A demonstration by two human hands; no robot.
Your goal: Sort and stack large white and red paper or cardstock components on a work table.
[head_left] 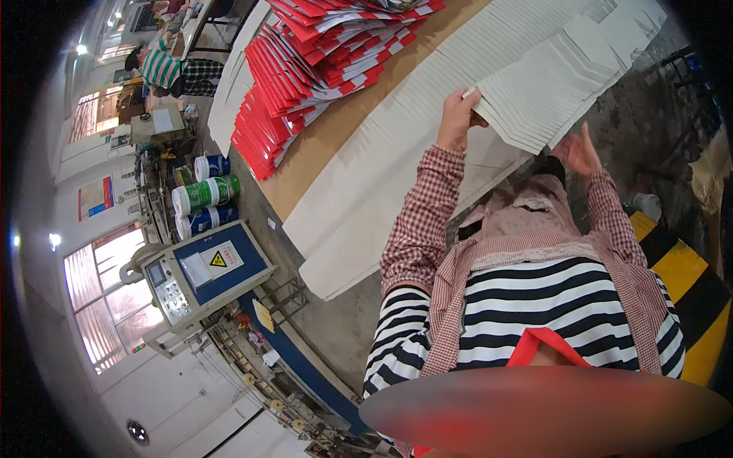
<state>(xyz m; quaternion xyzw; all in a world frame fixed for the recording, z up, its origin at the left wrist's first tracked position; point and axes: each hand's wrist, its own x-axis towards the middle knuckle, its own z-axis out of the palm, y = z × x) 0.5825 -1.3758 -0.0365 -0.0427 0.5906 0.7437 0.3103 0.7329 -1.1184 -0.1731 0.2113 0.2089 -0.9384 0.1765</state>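
My left hand (458, 120) is closed on the left corner of a fanned batch of white card sheets (534, 95), thumb on top and fingers curled below. The sheets overlap in a stepped row, and some have angled, cut edges. Close by the near edge of this batch is my right hand (582, 155), thumb apart from the fingers, which are partly blurred; I see nothing in it. Under the batch, more overlapped white sheets (397, 149) run along the table.
Red-and-white folded card pieces (298, 84) lie heaped on brown board (324, 156) at the far left. A machine with a control panel (206, 271) stands at left, near several paint-type buckets (205, 195). Yellow-and-black striped boards (683, 267) are at right. Another person (172, 70) is in the background.
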